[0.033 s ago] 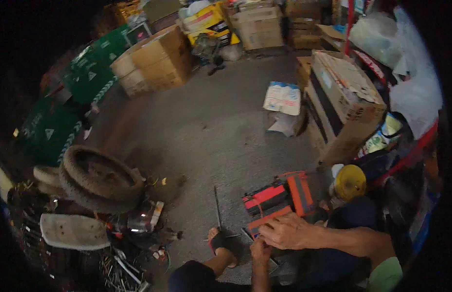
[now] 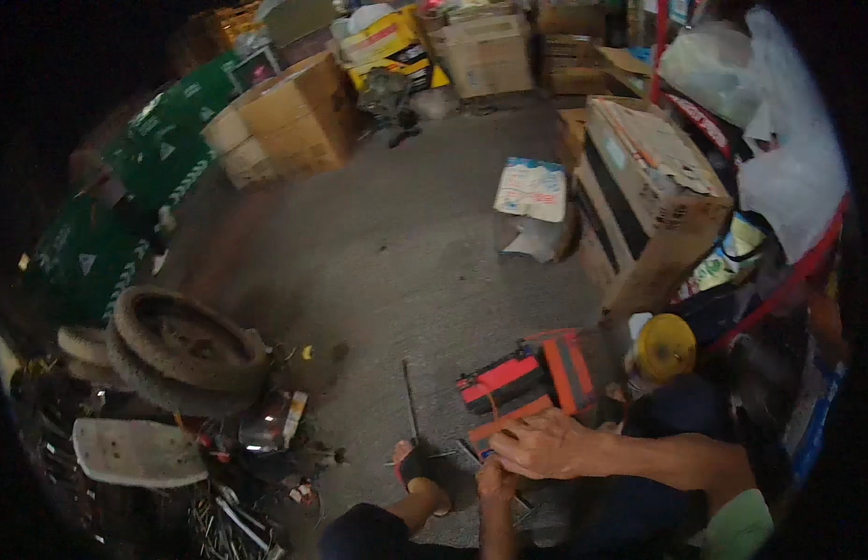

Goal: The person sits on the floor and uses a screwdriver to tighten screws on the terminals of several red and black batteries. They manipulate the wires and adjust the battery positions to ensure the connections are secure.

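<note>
Low in the head view, my left hand (image 2: 496, 478) is closed, thumb side up, just below my right hand's fingertips. My right hand (image 2: 543, 443) reaches in from the right with fingers curled down and pressed together, meeting the left hand at the near edge of an orange block-shaped battery (image 2: 514, 422). Whatever the fingers grip is too small and hidden to name. Beyond them lie a red and black battery (image 2: 501, 381) and an orange and grey one (image 2: 570, 375), grouped on the ground. A thin metal rod with a crossbar (image 2: 410, 403) lies by my sandalled foot.
Left stand tyres (image 2: 186, 350), a pale flat panel (image 2: 140, 452) and scrap metal (image 2: 238, 518). Cardboard boxes (image 2: 298, 117) stand far off, and a large carton (image 2: 653, 187) at right. Near my knee is a yellow-topped can (image 2: 665, 347); a printed sack (image 2: 531, 189) lies ahead.
The whole view has shifted slightly, so the scene sits a little further left. Both hands keep the same hold beside the orange battery.
</note>
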A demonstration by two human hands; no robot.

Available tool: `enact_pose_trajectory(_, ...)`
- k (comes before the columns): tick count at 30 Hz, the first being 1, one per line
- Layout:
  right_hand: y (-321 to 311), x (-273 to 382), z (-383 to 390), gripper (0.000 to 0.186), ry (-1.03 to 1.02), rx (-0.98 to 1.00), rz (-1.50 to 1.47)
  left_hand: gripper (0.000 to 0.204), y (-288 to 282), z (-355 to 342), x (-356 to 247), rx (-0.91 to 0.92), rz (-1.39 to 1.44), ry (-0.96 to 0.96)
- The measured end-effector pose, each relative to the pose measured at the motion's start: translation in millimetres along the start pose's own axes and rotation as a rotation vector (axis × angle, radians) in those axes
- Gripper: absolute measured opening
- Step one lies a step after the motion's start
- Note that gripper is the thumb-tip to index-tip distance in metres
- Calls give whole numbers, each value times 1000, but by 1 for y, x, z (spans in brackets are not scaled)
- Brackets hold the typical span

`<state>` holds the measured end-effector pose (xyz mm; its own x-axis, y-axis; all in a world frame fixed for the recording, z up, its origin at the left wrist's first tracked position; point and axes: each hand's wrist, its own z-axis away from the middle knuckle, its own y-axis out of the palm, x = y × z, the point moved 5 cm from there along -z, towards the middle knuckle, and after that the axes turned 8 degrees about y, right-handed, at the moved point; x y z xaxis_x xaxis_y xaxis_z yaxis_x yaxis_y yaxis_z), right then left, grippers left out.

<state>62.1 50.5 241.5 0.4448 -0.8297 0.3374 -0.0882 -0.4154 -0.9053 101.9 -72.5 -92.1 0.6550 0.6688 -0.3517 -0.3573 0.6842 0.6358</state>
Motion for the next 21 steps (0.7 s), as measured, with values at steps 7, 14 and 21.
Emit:
enact_pose_trajectory(7,-25,-19,16,23,110,89,36,36,79,40,16,24,-128,204)
enact_pose_trajectory(14,-43,-52,53,26,313,121,-5,22,85,31,27,41,-606,272)
enact_pose_trajectory(21,-59,-91,102,28,526,97,39,22,109,37,72,23,-663,101)
